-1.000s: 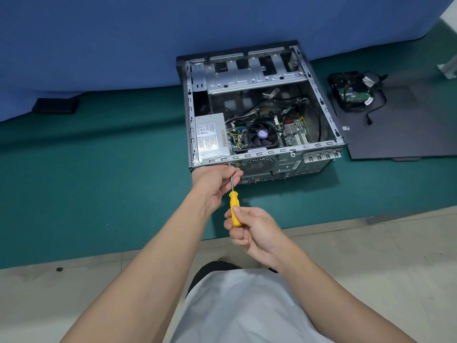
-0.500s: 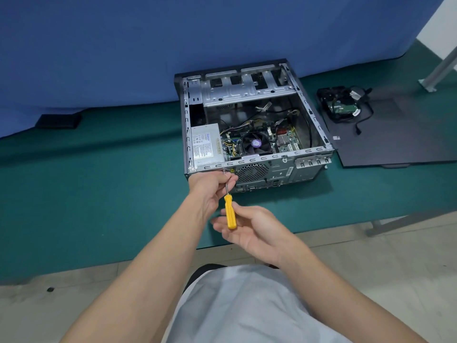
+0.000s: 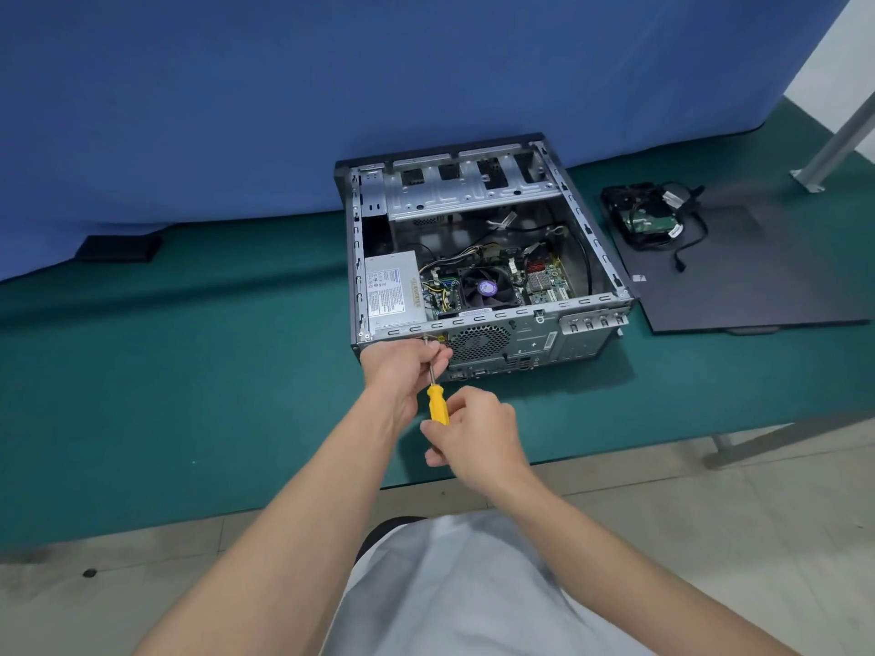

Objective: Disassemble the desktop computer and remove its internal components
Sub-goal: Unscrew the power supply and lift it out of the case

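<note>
**Item: desktop computer case** (image 3: pixel 497 315). Lies on its side on the green mat (image 3: pixel 189 371) with its open face up and its rear panel toward the person. Inside are the power supply unit (image 3: pixel 393 291) at the near left corner and the CPU fan (image 3: pixel 485 288) beside it.

**Tool: yellow-handled screwdriver** (image 3: pixel 438 404). The tip is set at a screw (image 3: pixel 426 339) on the rear panel, just behind the power supply unit.

**Left hand** (image 3: pixel 402 366). Fingers curl round the bare shaft close to the tip.

**Right hand** (image 3: pixel 478 437). Fingers close round the lower handle.

**Handling note (judgement).** This is probably a power supply retaining screw. Keep the shaft square to the panel and press inward while turning, with the left fingers as a loose guide only. Catch the screw as it frees, or it may drop into the case.

**Nearby.** A removed hard drive (image 3: pixel 646 215) with its cables rests on the detached side panel (image 3: pixel 757 277), right of the case. A blue cloth (image 3: pixel 284 87) hangs behind.

**Change.** Half a second ago the right hand lay open under the handle. It now grips again. The left hand and the tip have not moved.
</note>
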`<move>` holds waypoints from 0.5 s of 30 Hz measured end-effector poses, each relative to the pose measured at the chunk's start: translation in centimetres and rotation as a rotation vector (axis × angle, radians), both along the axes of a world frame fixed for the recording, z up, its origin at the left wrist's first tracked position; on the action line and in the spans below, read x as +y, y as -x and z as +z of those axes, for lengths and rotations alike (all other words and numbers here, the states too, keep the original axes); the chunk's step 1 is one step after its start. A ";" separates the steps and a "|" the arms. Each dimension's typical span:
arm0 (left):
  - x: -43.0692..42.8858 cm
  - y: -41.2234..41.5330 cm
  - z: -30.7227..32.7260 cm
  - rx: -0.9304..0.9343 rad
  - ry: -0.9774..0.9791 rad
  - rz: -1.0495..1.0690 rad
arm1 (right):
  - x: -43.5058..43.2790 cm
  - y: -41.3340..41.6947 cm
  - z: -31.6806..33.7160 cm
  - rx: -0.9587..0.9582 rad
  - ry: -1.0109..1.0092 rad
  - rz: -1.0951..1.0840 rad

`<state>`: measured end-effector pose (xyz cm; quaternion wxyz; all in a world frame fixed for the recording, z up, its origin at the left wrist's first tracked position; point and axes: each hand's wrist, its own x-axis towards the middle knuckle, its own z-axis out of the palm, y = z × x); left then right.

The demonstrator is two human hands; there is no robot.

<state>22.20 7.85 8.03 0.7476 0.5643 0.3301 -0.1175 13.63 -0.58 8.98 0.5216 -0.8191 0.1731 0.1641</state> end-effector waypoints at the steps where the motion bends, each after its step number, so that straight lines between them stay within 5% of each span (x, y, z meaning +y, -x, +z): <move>1: 0.1 -0.1 0.1 0.006 0.008 0.000 | -0.4 -0.1 0.1 0.075 -0.196 -0.045; 4: 0.2 -0.1 0.4 0.017 0.034 -0.008 | -1.6 -0.4 0.4 0.357 -0.907 -0.111; 6: 0.2 0.0 0.5 0.016 0.061 -0.009 | -2.1 -0.4 0.5 0.396 -1.068 -0.113; 15: -0.3 0.3 0.7 0.004 -0.086 -0.015 | -0.3 -0.2 1.3 0.118 -0.256 -0.090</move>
